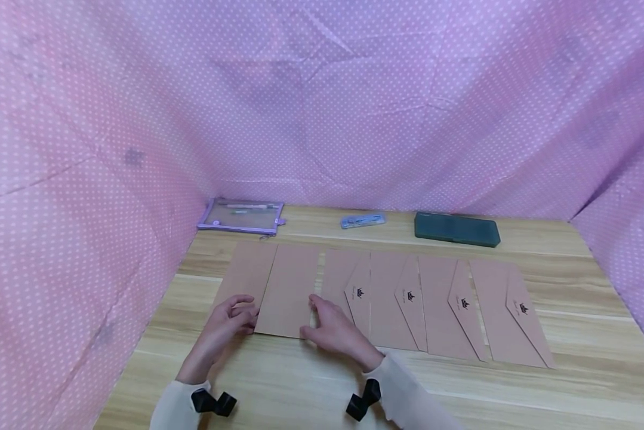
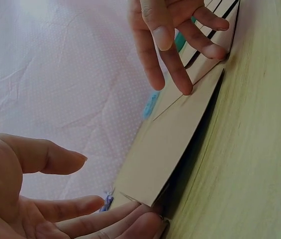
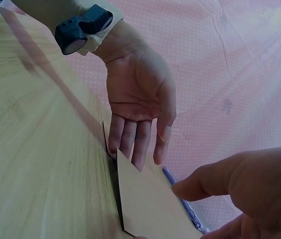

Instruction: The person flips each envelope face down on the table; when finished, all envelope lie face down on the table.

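A row of brown paper envelopes lies across the table. My left hand point(image 1: 226, 323) touches the lower left edge of a plain-faced envelope point(image 1: 289, 289); its fingers are extended at that edge and the thumb stands apart, as the left wrist view shows. That envelope's near edge is slightly raised off the wood. At its right edge is my right hand point(image 1: 336, 329), thumb and fingers spread loosely. Another plain-faced envelope point(image 1: 249, 269) lies to the left, partly behind the left hand. Just right of the right hand sits an envelope with a pointed flap and black crown print point(image 1: 335, 269).
More flap-side-up envelopes point(image 1: 440, 298) continue to the right. Along the back stand a purple-edged mesh zip pouch point(image 1: 230, 218) with pens inside, a small blue case point(image 1: 363, 221) and a dark green box point(image 1: 456, 229). Pink dotted cloth point(image 1: 322, 119) encloses the table point(image 1: 279, 388).
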Demonstrator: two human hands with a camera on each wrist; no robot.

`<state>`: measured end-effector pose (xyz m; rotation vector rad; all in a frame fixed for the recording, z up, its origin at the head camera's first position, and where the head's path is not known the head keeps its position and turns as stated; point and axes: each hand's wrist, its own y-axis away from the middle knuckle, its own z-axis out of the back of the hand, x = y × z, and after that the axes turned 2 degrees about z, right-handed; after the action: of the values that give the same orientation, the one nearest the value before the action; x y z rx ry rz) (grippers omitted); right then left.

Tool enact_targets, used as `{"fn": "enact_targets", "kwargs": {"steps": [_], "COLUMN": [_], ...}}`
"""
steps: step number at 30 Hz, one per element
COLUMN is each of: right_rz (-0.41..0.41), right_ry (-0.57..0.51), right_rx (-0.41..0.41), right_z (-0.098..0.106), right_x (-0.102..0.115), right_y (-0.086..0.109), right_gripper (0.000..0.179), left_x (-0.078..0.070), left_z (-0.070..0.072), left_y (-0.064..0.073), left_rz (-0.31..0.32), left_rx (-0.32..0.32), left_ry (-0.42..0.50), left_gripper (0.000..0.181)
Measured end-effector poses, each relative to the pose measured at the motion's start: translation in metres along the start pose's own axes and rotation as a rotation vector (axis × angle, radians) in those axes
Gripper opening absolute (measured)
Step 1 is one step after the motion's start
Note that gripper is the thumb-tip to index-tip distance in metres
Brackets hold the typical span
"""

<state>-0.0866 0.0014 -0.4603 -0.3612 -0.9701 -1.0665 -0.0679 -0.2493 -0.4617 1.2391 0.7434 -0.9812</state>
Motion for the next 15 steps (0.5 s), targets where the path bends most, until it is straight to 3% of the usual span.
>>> {"fn": "enact_targets", "kwargs": {"steps": [15], "right_rz": [0.023], "right_ry": [-0.031], "right_rx": [0.005], "right_z": [0.007], "right_x": [-0.005], "right_y": [0.003], "right_gripper": [0.074], "left_x": [-0.011], "left_z": [0.002], "left_y": [0.010], "left_rz": [-0.036], "left_rx": [-0.023], "left_ry": [-0.052], "left_gripper": [0.046]}}
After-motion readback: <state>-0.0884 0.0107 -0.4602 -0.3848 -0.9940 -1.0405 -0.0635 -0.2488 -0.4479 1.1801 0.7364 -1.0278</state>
